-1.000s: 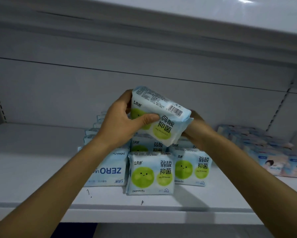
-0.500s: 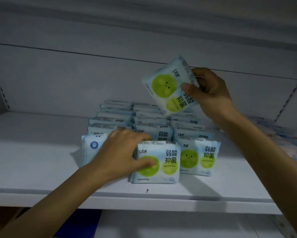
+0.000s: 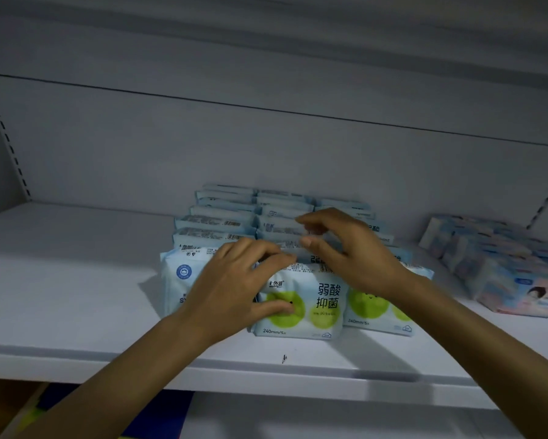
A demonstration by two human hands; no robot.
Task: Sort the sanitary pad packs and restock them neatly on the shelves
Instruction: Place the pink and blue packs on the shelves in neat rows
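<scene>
Pale blue sanitary pad packs stand in three rows (image 3: pixel 222 223) on the white shelf (image 3: pixel 60 296). The front middle pack (image 3: pixel 314 305) shows two green circles and black characters. My left hand (image 3: pixel 234 286) grips it, fingers over its top edge and thumb on its face. To its right stands a matching pack (image 3: pixel 371 308), partly hidden by my right wrist. At the front left stands a pack with a blue round logo (image 3: pixel 181 280). My right hand (image 3: pixel 355 251) hovers over the middle and right rows, fingers loosely curled, with nothing visibly held.
A heap of pink-and-blue packs (image 3: pixel 504 270) lies at the right end of the shelf. Bare shelf surface stretches to the left of the rows. An upper shelf overhangs close above. Below the shelf edge are a blue and a yellow patch.
My right hand came down from above with the green-circle pack and no longer holds it. My left hand stayed on the front middle pack.
</scene>
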